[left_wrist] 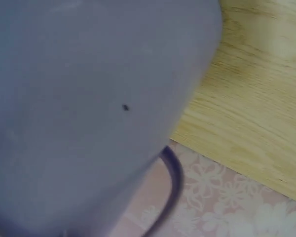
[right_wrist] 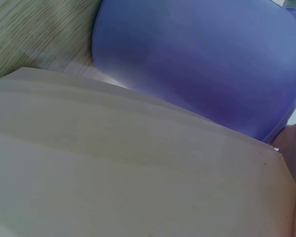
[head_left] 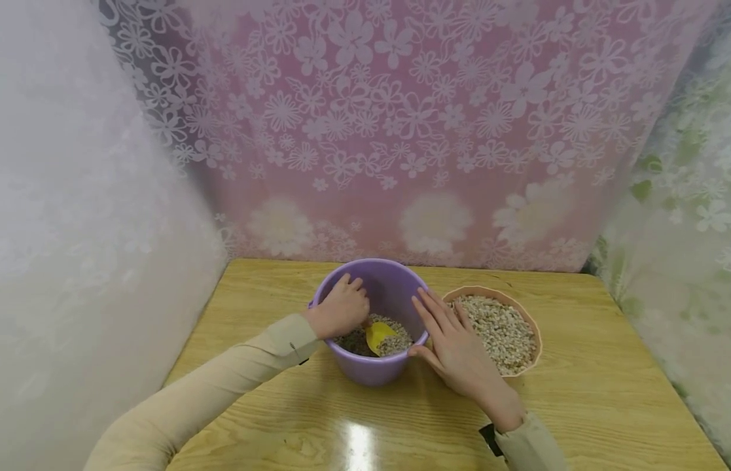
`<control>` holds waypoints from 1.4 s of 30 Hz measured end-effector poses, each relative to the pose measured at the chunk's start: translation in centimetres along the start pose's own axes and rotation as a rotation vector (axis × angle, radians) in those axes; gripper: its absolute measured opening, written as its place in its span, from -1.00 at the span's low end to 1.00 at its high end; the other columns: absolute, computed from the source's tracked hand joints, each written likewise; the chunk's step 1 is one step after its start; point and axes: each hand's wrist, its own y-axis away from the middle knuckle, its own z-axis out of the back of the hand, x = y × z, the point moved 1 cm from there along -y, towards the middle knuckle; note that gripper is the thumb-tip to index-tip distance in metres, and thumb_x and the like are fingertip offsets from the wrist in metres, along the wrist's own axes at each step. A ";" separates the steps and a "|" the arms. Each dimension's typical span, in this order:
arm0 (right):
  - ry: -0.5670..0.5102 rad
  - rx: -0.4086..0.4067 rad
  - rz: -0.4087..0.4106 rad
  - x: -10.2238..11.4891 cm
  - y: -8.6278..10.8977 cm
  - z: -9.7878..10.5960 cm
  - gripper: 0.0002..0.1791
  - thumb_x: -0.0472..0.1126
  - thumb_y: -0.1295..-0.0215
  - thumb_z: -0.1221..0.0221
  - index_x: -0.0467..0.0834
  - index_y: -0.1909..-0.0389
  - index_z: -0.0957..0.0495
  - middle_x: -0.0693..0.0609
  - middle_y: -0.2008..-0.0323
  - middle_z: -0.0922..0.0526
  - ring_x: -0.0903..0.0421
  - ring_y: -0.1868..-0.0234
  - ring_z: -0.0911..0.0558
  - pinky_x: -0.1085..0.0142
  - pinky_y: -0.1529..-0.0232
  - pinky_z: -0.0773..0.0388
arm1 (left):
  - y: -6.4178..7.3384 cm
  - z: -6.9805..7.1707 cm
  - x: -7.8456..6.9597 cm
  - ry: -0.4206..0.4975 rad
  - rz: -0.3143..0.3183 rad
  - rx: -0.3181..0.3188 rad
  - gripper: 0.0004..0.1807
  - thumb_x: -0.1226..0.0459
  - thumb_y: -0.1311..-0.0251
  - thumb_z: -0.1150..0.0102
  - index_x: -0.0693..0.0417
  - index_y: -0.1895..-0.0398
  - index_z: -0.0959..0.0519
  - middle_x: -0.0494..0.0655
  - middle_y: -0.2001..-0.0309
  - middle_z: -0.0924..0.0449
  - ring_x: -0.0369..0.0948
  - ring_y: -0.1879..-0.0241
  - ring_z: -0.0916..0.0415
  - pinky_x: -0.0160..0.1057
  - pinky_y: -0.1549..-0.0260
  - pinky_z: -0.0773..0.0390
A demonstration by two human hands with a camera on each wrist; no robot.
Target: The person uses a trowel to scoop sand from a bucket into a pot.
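A purple bucket stands on the table, holding a layer of pale grain-like bits and something darker beside them. My left hand reaches over its left rim with curled fingers and grips a yellow scoop; the hand hides the scoop's handle. The scoop's bowl lies among the bits. My right hand has its fingers extended and touches the bucket's right rim. Close beside that hand is a peach-coloured bowl full of similar pale bits. Bucket wall fills much of the left wrist view.
Both containers stand on a wood-grain table. A pink floral curtain hangs behind it, with pale sheets on the left and right. The bucket's purple handle sticks out in the left wrist view. The bowl's outer side nearly meets the bucket.
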 end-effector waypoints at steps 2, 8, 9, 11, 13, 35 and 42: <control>0.003 0.007 -0.001 0.1 0.0 0.0 -0.08 0.40 -0.48 0.19 -0.14 -0.60 -0.04 -0.12 -0.60 -0.04 -0.14 -0.56 -0.12 -0.24 -0.45 -0.04 | 0.4 0.0 0.2 0.028 0.022 -0.016 -0.50 -0.18 -0.40 0.00 -0.03 0.23 -0.75 -0.14 0.25 -0.69 -0.13 0.14 -0.47 -0.11 0.08 -0.41; -0.006 0.016 -0.012 0.3 0.2 0.0 -0.09 0.38 -0.47 0.13 -0.14 -0.60 -0.03 -0.10 -0.60 -0.04 -0.11 -0.58 -0.07 -0.24 -0.45 -0.04 | 1.2 0.0 0.8 0.060 0.058 -0.132 -0.44 -0.19 -0.45 0.07 0.02 0.38 -0.69 -0.10 0.36 -0.65 -0.12 0.26 -0.46 -0.12 0.21 -0.45; -0.008 0.015 -0.013 0.4 0.2 0.0 -0.09 0.38 -0.47 0.12 -0.13 -0.60 -0.03 -0.10 -0.60 -0.03 -0.10 -0.59 -0.06 -0.24 -0.45 -0.03 | 1.2 0.0 0.8 0.067 0.068 -0.128 -0.43 -0.19 -0.45 0.07 0.02 0.38 -0.69 -0.10 0.35 -0.65 -0.12 0.26 -0.45 -0.12 0.20 -0.47; -0.011 0.012 -0.013 0.3 0.2 -0.1 -0.10 0.36 -0.48 0.11 -0.13 -0.61 -0.03 -0.09 -0.60 -0.03 -0.11 -0.58 -0.07 -0.25 -0.44 -0.05 | 1.4 0.0 0.9 0.094 0.092 -0.109 -0.43 -0.19 -0.45 0.07 0.04 0.36 -0.68 -0.08 0.32 -0.66 -0.11 0.22 -0.46 -0.08 0.12 -0.50; -0.011 0.010 -0.012 0.3 0.2 -0.2 -0.09 0.37 -0.48 0.12 -0.13 -0.61 -0.02 -0.08 -0.60 -0.03 -0.12 -0.58 -0.08 -0.25 -0.44 -0.05 | 1.7 0.2 1.0 0.117 0.118 -0.104 -0.45 -0.18 -0.45 0.04 0.05 0.34 -0.69 -0.08 0.29 -0.67 -0.11 0.19 -0.48 -0.06 0.09 -0.52; 0.008 0.003 0.002 0.4 -0.1 0.0 -0.09 0.38 -0.50 0.19 -0.18 -0.60 -0.02 -0.12 -0.59 -0.07 -0.13 -0.56 -0.12 -0.25 -0.45 -0.02 | 6.1 3.1 3.6 0.228 0.353 -0.195 -0.55 -0.14 -0.41 -0.08 0.00 0.40 -0.64 -0.13 0.39 -0.60 -0.15 0.28 -0.44 -0.16 0.29 -0.31; 0.009 -0.020 0.011 0.4 -0.2 0.4 -0.09 0.39 -0.50 0.23 -0.21 -0.57 -0.10 -0.15 -0.56 -0.14 -0.18 -0.53 -0.18 -0.27 -0.43 -0.05 | 7.2 3.0 3.9 0.188 0.346 -0.316 -0.55 -0.12 -0.37 -0.14 0.02 0.47 -0.63 -0.12 0.49 -0.58 -0.15 0.42 -0.37 -0.21 0.40 -0.24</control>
